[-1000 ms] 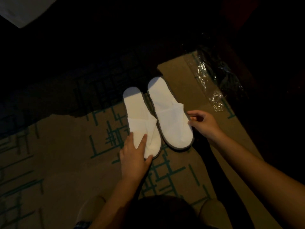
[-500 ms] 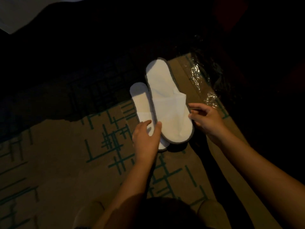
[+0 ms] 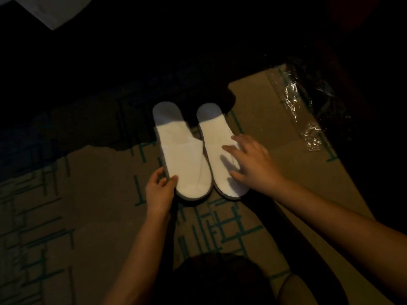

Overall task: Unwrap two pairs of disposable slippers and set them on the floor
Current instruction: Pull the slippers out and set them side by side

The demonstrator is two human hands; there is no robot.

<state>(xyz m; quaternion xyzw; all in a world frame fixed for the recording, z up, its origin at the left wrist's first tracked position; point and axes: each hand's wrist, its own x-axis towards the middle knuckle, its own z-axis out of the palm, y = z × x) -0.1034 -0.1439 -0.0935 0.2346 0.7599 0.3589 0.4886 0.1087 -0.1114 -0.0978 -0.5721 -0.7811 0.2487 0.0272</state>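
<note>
Both slippers lie side by side on the carpet point(image 3: 88, 216), long axes running away from me; my left hand point(image 3: 159, 192) pinches the left slipper point(image 3: 180, 155) at its near edge; my right hand point(image 3: 251, 160) rests spread and flat on the right slipper point(image 3: 214, 146); the clear wrapper point(image 3: 301, 111) lies farther right.

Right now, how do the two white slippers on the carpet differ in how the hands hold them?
The left slipper is gripped at its outer toe edge by the left hand, thumb on top. The right slipper is not gripped; the right hand rests open and flat on its upper. The right slipper's heel lies slightly nearer than the left slipper's. Both are white, grey-edged, side by side, toes toward the person.
</note>
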